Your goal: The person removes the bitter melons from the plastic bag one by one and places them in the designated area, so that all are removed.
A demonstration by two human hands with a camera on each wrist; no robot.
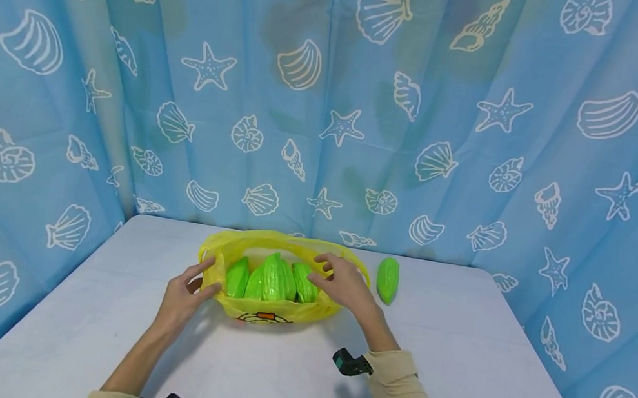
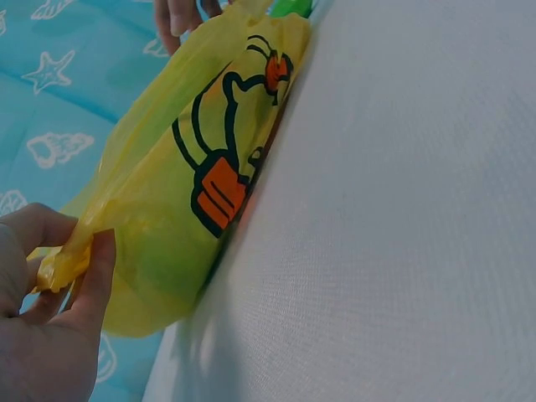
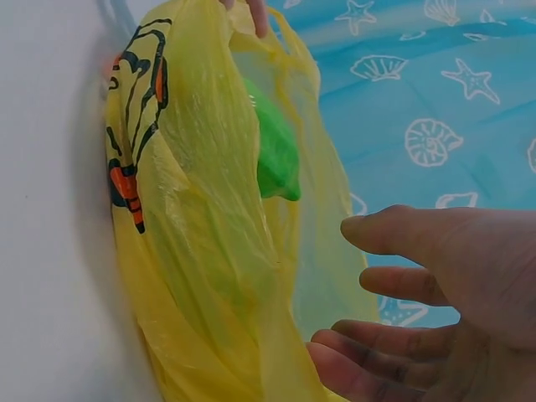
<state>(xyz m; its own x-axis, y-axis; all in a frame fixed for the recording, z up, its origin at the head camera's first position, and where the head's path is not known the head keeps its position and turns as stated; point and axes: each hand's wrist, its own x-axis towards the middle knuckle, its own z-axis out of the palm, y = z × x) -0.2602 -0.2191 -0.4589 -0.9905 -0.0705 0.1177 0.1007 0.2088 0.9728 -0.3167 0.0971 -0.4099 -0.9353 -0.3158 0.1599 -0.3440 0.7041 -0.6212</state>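
Note:
A yellow plastic bag [image 1: 309,315] with a black-and-orange print lies on the white table, its mouth open. Inside are several shiny green ridged gourds [image 1: 274,276]. At the bag's left side, my left hand [image 1: 183,292] pinches the gathered yellow plastic between thumb and fingers, plainest in the left wrist view. My right hand [image 1: 347,284] is over the right side of the opening, fingers apart and slightly bent, with nothing in it. In the right wrist view, one green gourd [image 3: 275,146] shows through the bag's mouth; the bag's wall hides the others.
Another green gourd [image 1: 387,280] lies on the white table [image 1: 454,356], just right of the bag. A blue curtain [image 1: 328,109] with white shell and starfish prints hangs behind the table and along its sides.

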